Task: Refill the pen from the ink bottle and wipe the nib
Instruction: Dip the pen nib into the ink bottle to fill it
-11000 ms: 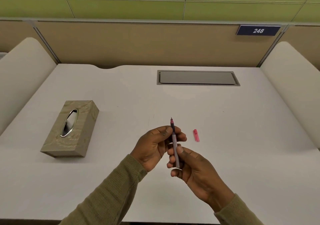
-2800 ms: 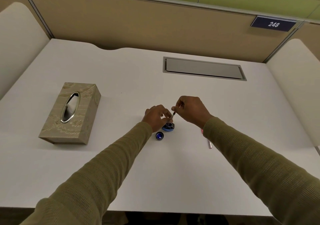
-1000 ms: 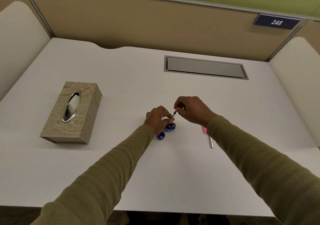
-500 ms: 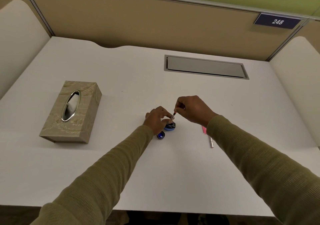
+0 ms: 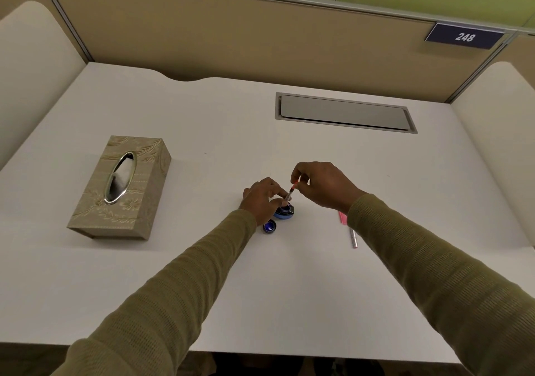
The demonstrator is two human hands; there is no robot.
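A small blue ink bottle (image 5: 285, 213) stands open in the middle of the white desk (image 5: 202, 274). My left hand (image 5: 262, 199) wraps around its left side and holds it. My right hand (image 5: 321, 184) pinches the upper end of the thin pen section (image 5: 291, 192), which tilts down with its lower end in the bottle's mouth. The bottle's blue cap (image 5: 269, 227) lies just in front of the bottle. The pen's silver barrel (image 5: 353, 238) and pink cap (image 5: 342, 218) lie to the right, partly hidden by my right sleeve.
A beige tissue box (image 5: 121, 187) with an oval opening sits on the left of the desk. A grey cable hatch (image 5: 344, 113) is set into the desk at the back. Padded side panels and a partition wall enclose the desk.
Over the last second both hands have stayed at the bottle with almost no movement. Eleven seconds ago both hands held the whole pen above the desk, and no bottle was in view.
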